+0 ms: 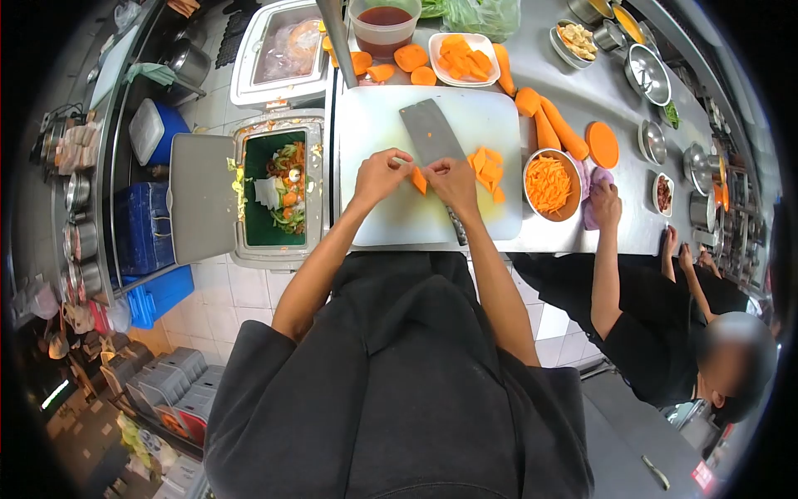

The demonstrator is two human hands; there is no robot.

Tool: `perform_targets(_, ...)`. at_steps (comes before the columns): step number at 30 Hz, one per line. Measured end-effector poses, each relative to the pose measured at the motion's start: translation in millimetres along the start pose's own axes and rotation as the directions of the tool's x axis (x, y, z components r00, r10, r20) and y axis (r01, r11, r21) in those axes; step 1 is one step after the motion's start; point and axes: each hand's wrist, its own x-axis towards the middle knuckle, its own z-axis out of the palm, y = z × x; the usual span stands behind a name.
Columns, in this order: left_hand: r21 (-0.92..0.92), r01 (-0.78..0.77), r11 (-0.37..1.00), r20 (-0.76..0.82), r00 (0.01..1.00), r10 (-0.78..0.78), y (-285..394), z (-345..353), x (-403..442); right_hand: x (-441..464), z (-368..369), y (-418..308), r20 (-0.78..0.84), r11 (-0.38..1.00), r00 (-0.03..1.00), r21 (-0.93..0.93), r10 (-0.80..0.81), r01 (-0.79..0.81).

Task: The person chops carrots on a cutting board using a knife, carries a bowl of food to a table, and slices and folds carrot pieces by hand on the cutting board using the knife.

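Over the white cutting board (374, 125), my left hand (384, 176) and my right hand (453, 185) pinch a small orange carrot piece (419, 180) between them. A cleaver (429, 126) lies flat on the board, its blade pointing away and its handle passing under my right hand toward the near edge. Cut carrot pieces (488, 169) are piled just right of my right hand. A bowl of shredded carrot (549, 185) stands to the right of the board.
Beyond the board are a white tray of carrot pieces (464, 60) and a tub of dark liquid (383, 25). Whole carrots (564, 127) lie at right. An open scrap bin (283, 187) stands left. At right, a co-worker's hand (605, 202) holds a purple cloth (592, 218).
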Motion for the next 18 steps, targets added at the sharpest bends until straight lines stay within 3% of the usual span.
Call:
perform_targets(2,0.116,-0.053,0.992,-0.126,0.99,0.068,-3.1,8.7,-3.2,-2.3,5.2,0.0,-0.023,1.0,1.0,-0.003,-0.016,0.016)
perform_targets(5,0.124,-0.099,0.987,-0.17,0.978,0.119,-6.5,13.5,-7.1,-5.9,8.8,-0.1,-0.044,1.0,0.999,0.017,0.015,-0.014)
perform_targets(15,0.177,-0.101,0.979,-0.118,0.985,0.123,-2.5,8.4,-4.3,-7.3,15.8,2.0,-0.104,0.999,0.994,0.046,0.013,-0.008)
perform_targets(18,0.085,-0.086,0.993,-0.081,0.992,0.093,-5.2,6.7,-0.9,-6.1,13.4,3.2,-0.092,1.0,0.996,0.023,0.021,-0.019)
